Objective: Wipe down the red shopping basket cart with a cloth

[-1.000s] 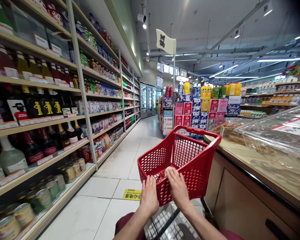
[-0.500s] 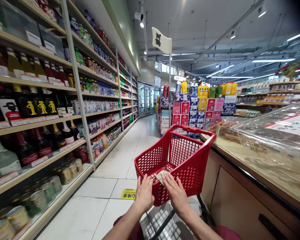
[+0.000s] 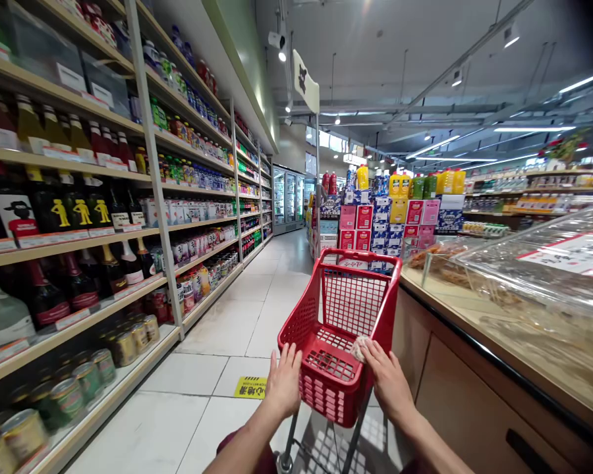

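A red plastic shopping cart (image 3: 343, 309) stands in front of me in a shop aisle. My left hand (image 3: 284, 382) rests against the cart's near left corner, fingers stretched up and apart. At the near right rim, my right hand (image 3: 388, 382) presses a small crumpled pale cloth (image 3: 360, 347) against the cart with its fingertips. A white flag with a bear figure (image 3: 305, 84) rises on a pole from the cart's far end.
Shelves of bottles and cans (image 3: 79, 217) line the left side. A counter with clear food covers (image 3: 524, 276) runs close along the right. Stacked drink boxes (image 3: 390, 217) stand ahead. A yellow floor sticker (image 3: 251, 387) lies near my left hand.
The cart has swung round so it now points straight down the aisle. My right hand with the cloth slid from the middle of the near rim to its right side.
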A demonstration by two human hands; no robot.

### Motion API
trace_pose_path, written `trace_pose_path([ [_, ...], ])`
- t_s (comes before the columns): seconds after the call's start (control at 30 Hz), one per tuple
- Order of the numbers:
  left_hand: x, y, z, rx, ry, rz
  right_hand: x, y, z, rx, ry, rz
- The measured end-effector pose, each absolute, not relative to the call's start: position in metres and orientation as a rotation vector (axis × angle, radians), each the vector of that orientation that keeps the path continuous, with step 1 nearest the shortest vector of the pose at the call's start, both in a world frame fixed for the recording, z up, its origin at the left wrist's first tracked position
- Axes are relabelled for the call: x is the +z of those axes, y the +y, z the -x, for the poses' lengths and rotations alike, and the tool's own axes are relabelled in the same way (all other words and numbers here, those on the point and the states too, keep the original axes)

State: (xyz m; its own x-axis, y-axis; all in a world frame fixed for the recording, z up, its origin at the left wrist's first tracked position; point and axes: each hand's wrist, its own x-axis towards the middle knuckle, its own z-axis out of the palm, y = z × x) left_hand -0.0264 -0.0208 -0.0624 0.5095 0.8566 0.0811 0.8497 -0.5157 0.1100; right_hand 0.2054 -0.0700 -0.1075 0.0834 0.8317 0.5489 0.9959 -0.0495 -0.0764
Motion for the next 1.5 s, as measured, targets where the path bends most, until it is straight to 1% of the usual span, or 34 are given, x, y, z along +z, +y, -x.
trace_pose_path([
  [0.1, -0.073, -0.017, 0.022, 0.191, 1.413, -2.723, -0.125, -0.084, -0.187, -0.557, -1.797, 1.843],
  [0.23, -0.071, -0.019, 0.010, 0.180, 1.253, -2.761, -0.142, -0.098, -0.176, -0.645, -1.836, 1.632],
  [0.33, -0.066, -0.011, 0.007, 0.207, 1.317, -2.681, -0.145, -0.101, -0.192, -0.642, -1.713, 1.688],
  [0.43, -0.066, -0.003, 0.001, 0.255, 1.274, -2.650, -0.148, -0.091, -0.189, -0.610, -1.595, 1.708],
  [0.6, -0.070, 0.000, -0.015, 0.239, 1.086, -2.716, -0.153, -0.062, -0.144, -0.641, -1.642, 1.497],
  [0.67, -0.071, 0.000, -0.017, 0.239, 1.053, -2.712, -0.152, -0.065, -0.151, -0.693, -1.744, 1.450],
  [0.77, -0.073, 0.000, -0.015, 0.250, 1.056, -2.695, -0.152, -0.083, -0.191, -0.760, -1.851, 1.467],
  [0.9, -0.075, -0.001, -0.013, 0.244, 1.074, -2.690, -0.165, -0.097, -0.212, -0.784, -1.620, 1.573],
  [0.97, -0.074, 0.000, -0.012, 0.245, 1.095, -2.692, -0.180, -0.093, -0.197, -0.755, -1.583, 1.537],
  [1.1, -0.068, 0.009, -0.001, 0.256, 1.126, -2.701, -0.206, -0.087, -0.168, -0.644, -1.732, 1.406],
  [1.17, -0.067, 0.015, 0.007, 0.267, 1.135, -2.701, -0.200, -0.086, -0.163, -0.581, -1.742, 1.374],
  [1.33, -0.069, 0.024, 0.016, 0.278, 1.128, -2.695, -0.154, -0.069, -0.142, -0.483, -1.650, 1.218],
  [1.43, -0.065, 0.023, 0.019, 0.257, 1.130, -2.690, -0.164, -0.061, -0.120, -0.386, -1.730, 1.224],
  [1.5, -0.060, 0.018, 0.024, 0.239, 1.119, -2.697, -0.183, -0.066, -0.116, -0.207, -1.772, 1.354],
])
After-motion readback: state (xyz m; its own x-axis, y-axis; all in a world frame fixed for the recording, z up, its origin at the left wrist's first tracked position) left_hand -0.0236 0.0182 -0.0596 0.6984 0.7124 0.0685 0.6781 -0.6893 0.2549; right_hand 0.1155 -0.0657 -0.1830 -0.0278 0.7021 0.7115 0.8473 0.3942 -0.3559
